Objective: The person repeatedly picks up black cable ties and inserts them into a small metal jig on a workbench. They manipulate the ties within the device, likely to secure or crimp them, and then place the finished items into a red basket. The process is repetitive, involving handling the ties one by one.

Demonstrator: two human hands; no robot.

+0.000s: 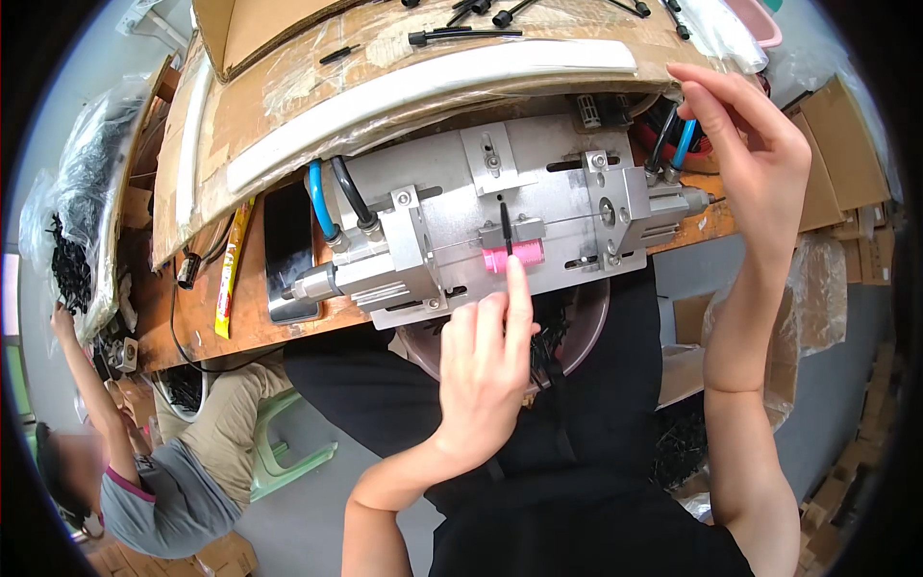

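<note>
On the workbench a silver metal fixture (558, 178) has a cylinder unit on each side and a pink block (514, 257) at its front middle. A thin black rod-like part (507, 227) lies over the block, pointing away from me. The outstretched index finger of my left hand (486, 375) touches the rod's near end, while the other fingers are curled and appear to hold nothing. My right hand (760, 159) is raised by the right edge of the cardboard, above the blue and black hoses. Its thumb and index finger are brought together; whatever is between them cannot be made out.
Several black parts (466, 36) lie on the cardboard sheet (385, 67) behind the fixture. A phone (289, 250) and a yellow packet (234, 269) are at left. Beneath the fixture, a basin (586, 337) contains black parts. A co-worker (173, 490) sits at far left.
</note>
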